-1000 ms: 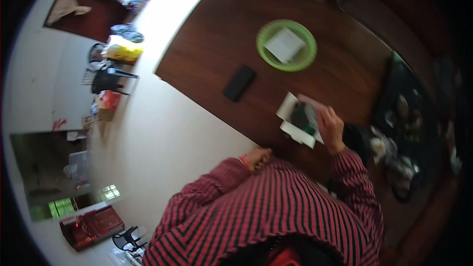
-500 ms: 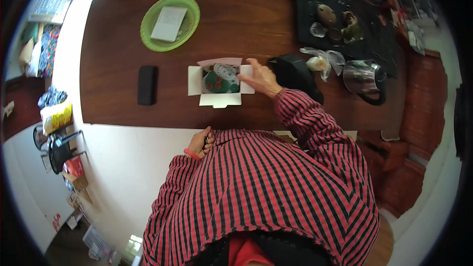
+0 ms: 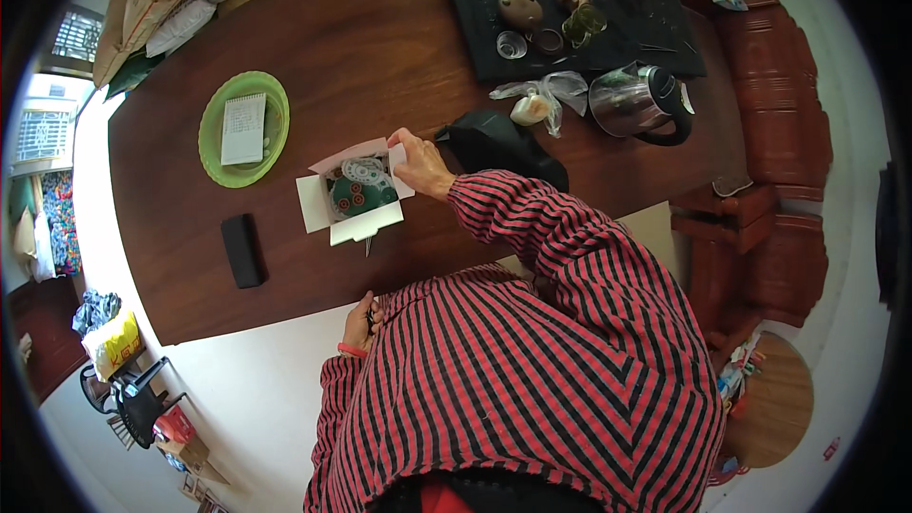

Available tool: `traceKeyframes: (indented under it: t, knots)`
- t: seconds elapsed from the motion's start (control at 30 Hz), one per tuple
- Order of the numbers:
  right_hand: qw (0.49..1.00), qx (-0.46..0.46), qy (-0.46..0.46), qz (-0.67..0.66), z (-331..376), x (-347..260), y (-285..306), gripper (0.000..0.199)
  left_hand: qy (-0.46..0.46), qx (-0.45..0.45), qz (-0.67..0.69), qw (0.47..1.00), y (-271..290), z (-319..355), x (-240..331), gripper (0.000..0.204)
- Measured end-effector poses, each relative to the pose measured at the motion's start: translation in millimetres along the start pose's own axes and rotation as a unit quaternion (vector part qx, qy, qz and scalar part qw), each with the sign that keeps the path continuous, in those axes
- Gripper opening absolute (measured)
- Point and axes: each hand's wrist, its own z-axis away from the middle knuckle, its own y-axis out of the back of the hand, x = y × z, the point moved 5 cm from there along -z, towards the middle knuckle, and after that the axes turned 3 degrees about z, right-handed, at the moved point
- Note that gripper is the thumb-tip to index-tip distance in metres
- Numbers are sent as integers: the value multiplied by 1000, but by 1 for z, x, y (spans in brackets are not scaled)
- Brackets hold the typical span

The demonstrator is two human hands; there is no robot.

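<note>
A small white cardboard box (image 3: 367, 228) stands on the table with its flaps folded outward. Inside it lie a green piece with several reddish-brown rings (image 3: 351, 197) and a pale, lacy-patterned round piece (image 3: 365, 171). My right hand (image 3: 424, 167) is at the box's right side, thumb and fingers closed on the edge of that flap. Low by the table's front edge, against my shirt, my left hand (image 3: 360, 325) is closed in a fist; something small and dark shows between its fingers, too little to name.
A black oblong case (image 3: 243, 251) lies left of the box, below a green bowl (image 3: 213, 161) holding a notepad (image 3: 244, 128). Right of my hand sit a black bag-like object (image 3: 503, 147), a clear plastic bag (image 3: 566, 87) and a kettle (image 3: 622, 104). A black tray (image 3: 472, 47) with teaware is behind.
The whole view has turned and shifted, so the table looks tilted. My right fingers, spread at the flap before, are now curled in on it. My left hand stays closed near the table edge.
</note>
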Motion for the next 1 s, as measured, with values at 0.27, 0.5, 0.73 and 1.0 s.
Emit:
traceKeyframes:
  t: [0.27,0.5,0.73,1.0]
  knots:
    - [990,131,43,-1,-54,21,48,36,-6,-4,-33,999,2,-4,-1,33]
    - [964,263,34,2,-101,63,99,33,-2,-4,-25,1000,-3,7,1,34]
    - [981,181,-58,-26,-112,108,139,43,8,8,-50,999,-10,5,4,33]
    - [962,258,-79,48,-79,62,149,49,-5,3,-53,999,-9,4,3,34]
